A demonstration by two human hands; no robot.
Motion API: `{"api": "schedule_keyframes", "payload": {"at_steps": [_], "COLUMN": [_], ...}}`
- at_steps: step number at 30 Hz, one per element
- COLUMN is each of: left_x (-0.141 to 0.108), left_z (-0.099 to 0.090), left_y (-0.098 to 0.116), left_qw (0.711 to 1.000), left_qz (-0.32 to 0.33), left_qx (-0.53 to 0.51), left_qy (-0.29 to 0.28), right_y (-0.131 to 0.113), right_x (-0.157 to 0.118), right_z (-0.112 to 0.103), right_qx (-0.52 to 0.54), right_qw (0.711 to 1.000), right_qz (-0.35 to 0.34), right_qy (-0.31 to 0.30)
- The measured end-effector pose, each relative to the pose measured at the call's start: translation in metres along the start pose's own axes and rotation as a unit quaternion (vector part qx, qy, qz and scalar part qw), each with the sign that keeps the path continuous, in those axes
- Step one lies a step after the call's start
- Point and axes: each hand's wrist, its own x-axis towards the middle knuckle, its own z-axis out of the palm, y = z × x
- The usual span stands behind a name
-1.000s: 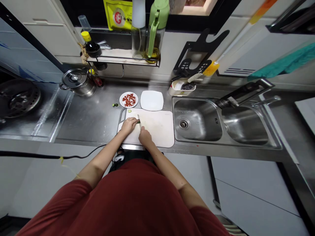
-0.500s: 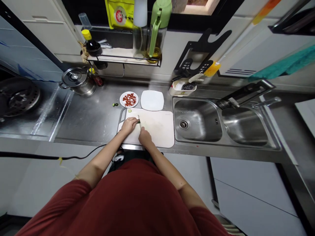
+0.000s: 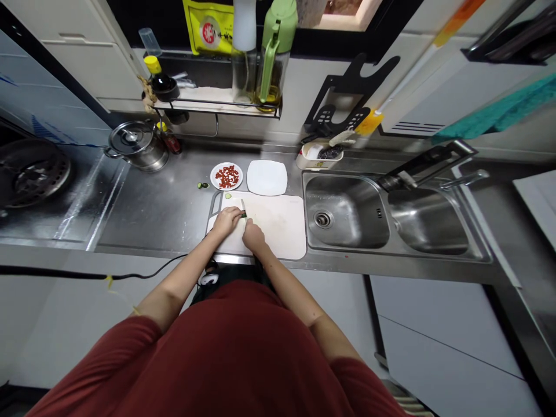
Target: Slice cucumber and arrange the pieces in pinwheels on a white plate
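Note:
On the white cutting board (image 3: 282, 226), my left hand (image 3: 226, 222) is closed on a small dark green vegetable piece (image 3: 244, 214), probably cucumber. My right hand (image 3: 253, 236) is wrapped round the handle of a knife (image 3: 243, 204), whose blade lies against the piece. A pale green slice (image 3: 228, 196) rests near the board's upper left corner. Beyond the board stand a white plate of chopped red bits (image 3: 226, 176) and a bare white square plate (image 3: 266, 177). Two small green end pieces (image 3: 202, 185) lie on the steel counter to the left.
A double sink (image 3: 347, 211) is right of the board, with a sponge holder (image 3: 320, 156) behind it. A lidded pot (image 3: 138, 146) and a stove burner (image 3: 32, 171) are at the left. Bottles stand on a wall rack (image 3: 208, 99) above.
The view has shifted slightly. Both hands stay at the vegetable piece, and the right hand with the knife has moved very little.

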Motion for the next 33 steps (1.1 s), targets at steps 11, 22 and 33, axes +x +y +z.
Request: {"api": "schedule_keyframes", "payload": {"at_steps": [11,22,33], "left_x": [-0.001,-0.001,0.0], "left_z": [0.0,0.001,0.0], "left_y": [0.0,-0.001,0.0], "left_qw": [1.0,1.0,1.0], "left_qz": [0.003,-0.003,-0.001], "left_qx": [-0.005,0.002,0.007], "left_qy": [0.003,0.0,0.007], "right_y": [0.011,0.004,-0.005], "right_x": [-0.025,-0.008,0.01], "right_z": [0.015,0.011,0.001], "right_qx": [0.0,0.014,0.032], "right_qw": [1.0,0.999,0.999], "right_qz": [0.014,0.027,0.005], "right_qy": [-0.014,-0.02,0.015]}}
